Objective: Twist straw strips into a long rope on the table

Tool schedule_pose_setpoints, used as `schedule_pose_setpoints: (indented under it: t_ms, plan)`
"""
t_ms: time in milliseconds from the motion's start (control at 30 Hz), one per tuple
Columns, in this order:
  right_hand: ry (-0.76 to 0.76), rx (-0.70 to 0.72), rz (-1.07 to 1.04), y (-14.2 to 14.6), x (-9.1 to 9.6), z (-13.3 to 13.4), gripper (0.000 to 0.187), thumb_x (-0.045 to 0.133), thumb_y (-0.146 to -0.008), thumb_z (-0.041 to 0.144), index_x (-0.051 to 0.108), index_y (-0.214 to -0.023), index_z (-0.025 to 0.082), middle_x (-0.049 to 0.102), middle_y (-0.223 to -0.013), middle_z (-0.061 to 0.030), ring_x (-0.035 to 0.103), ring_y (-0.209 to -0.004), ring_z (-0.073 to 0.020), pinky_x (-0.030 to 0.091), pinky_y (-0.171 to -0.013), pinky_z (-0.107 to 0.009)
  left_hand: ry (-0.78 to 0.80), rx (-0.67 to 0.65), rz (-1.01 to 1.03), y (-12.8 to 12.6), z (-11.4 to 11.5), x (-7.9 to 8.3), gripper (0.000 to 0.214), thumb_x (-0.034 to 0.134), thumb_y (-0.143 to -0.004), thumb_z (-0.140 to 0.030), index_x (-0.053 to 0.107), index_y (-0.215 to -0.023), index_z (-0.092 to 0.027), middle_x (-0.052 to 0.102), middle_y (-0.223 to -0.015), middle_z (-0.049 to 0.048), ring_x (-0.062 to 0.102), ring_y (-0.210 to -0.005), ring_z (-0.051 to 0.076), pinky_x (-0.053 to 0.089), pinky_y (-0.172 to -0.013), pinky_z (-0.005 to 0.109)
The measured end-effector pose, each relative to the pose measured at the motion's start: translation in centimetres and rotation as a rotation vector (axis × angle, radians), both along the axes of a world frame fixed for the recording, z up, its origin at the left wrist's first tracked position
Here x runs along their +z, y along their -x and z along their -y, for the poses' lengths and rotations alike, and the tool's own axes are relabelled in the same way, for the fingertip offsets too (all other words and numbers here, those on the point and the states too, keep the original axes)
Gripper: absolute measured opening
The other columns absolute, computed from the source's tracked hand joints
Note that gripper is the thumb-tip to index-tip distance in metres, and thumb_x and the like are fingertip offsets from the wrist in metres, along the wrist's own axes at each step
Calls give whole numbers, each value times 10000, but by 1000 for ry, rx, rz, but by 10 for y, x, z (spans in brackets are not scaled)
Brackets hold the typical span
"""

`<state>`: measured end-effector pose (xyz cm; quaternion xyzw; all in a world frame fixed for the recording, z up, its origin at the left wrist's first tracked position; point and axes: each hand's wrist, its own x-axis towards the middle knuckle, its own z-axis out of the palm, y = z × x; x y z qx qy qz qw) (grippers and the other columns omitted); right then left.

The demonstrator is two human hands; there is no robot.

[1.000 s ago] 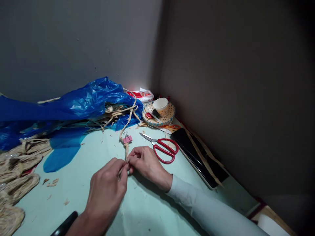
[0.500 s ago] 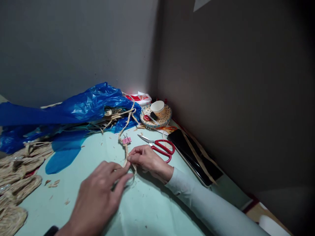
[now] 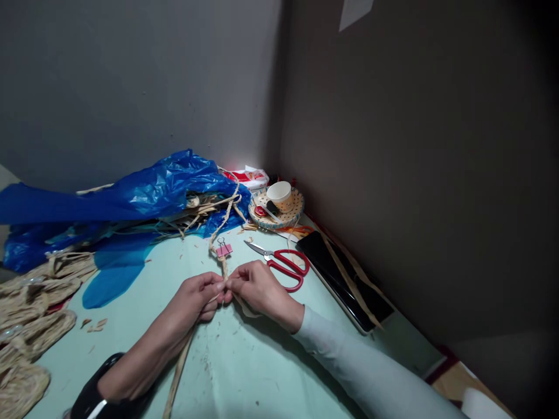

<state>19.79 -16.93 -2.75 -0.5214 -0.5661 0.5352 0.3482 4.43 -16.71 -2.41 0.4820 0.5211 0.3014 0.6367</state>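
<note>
A twisted straw cord (image 3: 224,269) runs from the blue plastic bag (image 3: 148,186) down the pale green table (image 3: 262,372) to my two hands. A pink binder clip (image 3: 224,249) is clamped on it just beyond my fingers. My left hand (image 3: 194,299) pinches the cord's near end, and a loose flat straw strip (image 3: 177,372) trails from it toward me. My right hand (image 3: 257,288) pinches the same spot from the other side, fingertips touching the left ones. Both hands are closed on straw.
Red-handled scissors (image 3: 283,265) lie just right of my right hand. A dark phone or tablet (image 3: 345,279) lies along the right wall. A woven tray (image 3: 279,212) with a paper cup (image 3: 279,193) sits in the corner. Braided straw bundles (image 3: 30,314) pile up at the left edge.
My left hand, spread and blurred half a second ago, has drawn back in and pinched the cord again. A long straw strip now trails from it toward me.
</note>
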Motion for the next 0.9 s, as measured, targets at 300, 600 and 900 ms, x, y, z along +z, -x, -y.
schedule_pose_setpoints:
  t_ms: [300,600,900]
  plan:
    - [-345,61,599,1,8,16,252,517,-903,189,766,-859,182,745,-767,-87,617,-662,-169,306,-602,-271,-82,135,-159,-1,4,-8,220,683,-696,-340,651,-587,-151,516,-487,-39,245,-403,54,121,-436,233]
    - [-492,48,875,-4,11,29,240,508,-937,259,690,-812,164,688,-815,-81,580,-645,-165,191,-559,-324,-90,165,-182,-2,6,-8,183,711,-672,-323,701,-582,-165,585,-523,-19,361,-459,87,206,-447,224]
    - [-688,107,897,7,2,45,168,469,-930,189,626,-980,152,655,-838,-59,585,-668,-193,272,-546,-335,-52,149,-101,0,8,-9,276,735,-686,-370,605,-555,-166,304,-434,-104,211,-420,47,127,-421,200]
